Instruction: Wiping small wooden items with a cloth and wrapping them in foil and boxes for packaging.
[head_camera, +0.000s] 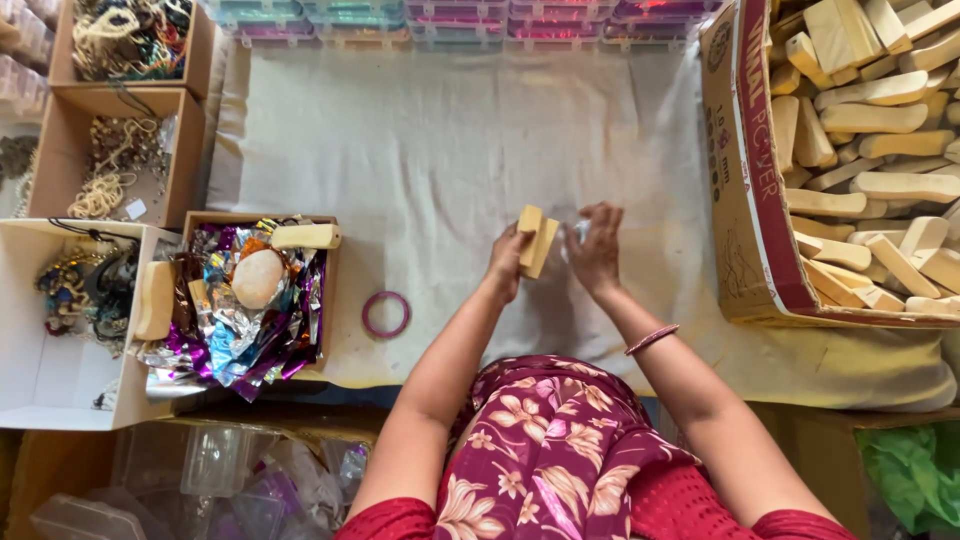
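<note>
A pale cloth (450, 150) covers the floor. On it, near the foil box, lies a pink bangle (386, 314). That cardboard box (200, 222) holds crinkled metallic foil (255, 330) and a round pale lump (258, 278). Two more boxes (60, 150) at the left hold beaded strings (115, 165). A large carton (745, 200) at the right is heaped with wooden blocks (880, 150). Coloured plastic cases (460, 20) line the top edge

We have 1 view, from the head, looking almost straight down on the cloth (440, 140) from above its near edge, close over both arms, reaching the cloth's far edge and side boxes.
</note>
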